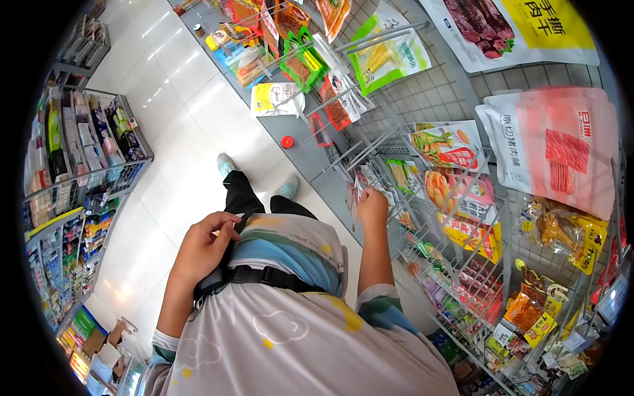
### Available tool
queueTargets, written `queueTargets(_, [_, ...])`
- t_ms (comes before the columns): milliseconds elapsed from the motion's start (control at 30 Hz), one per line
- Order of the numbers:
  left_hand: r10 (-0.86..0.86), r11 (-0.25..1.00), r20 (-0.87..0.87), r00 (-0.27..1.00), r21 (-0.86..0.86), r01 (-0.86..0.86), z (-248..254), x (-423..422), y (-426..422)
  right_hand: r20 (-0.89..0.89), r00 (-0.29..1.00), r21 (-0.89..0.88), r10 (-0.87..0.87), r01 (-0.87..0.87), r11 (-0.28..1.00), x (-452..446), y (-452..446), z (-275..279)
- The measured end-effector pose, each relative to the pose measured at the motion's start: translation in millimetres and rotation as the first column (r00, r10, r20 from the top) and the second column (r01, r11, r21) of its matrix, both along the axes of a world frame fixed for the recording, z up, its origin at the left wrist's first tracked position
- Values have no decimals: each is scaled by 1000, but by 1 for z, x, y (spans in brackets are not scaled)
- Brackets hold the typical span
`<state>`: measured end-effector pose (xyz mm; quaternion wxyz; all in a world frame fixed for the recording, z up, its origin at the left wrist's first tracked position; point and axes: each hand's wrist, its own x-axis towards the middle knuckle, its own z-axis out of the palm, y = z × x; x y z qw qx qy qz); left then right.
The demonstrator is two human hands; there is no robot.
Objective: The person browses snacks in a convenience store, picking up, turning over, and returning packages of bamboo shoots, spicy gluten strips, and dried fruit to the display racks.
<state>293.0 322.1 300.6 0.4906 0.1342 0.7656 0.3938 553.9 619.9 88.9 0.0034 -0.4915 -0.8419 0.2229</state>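
Wire racking (449, 92) borders our tiled floor (142, 218). Our right hand (374, 208) curls beside a hanging snack packet (370, 177), grip unclear; it looks light, soft, slippery, best pinched by its edge. Our left hand (208, 244) half-closes near our belt (290, 280).

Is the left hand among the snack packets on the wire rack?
No, the left hand is at the waist near the black belt, away from the wire rack.
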Motion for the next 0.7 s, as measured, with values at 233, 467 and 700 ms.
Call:
queueTargets(233, [73,997,26,997,23,-74,-3,5,-18,1,995,10,102,-102,995,-19,10,13])
queueTargets(467, [119,993,42,992,15,-119,-6,8,-28,-190,982,-6,-20,19,1000,-14,14,-4])
queueTargets(700, [133,991,49,990,25,-134,-5,8,-27,-195,977,-56,-89,80,995,-2,28,-31])
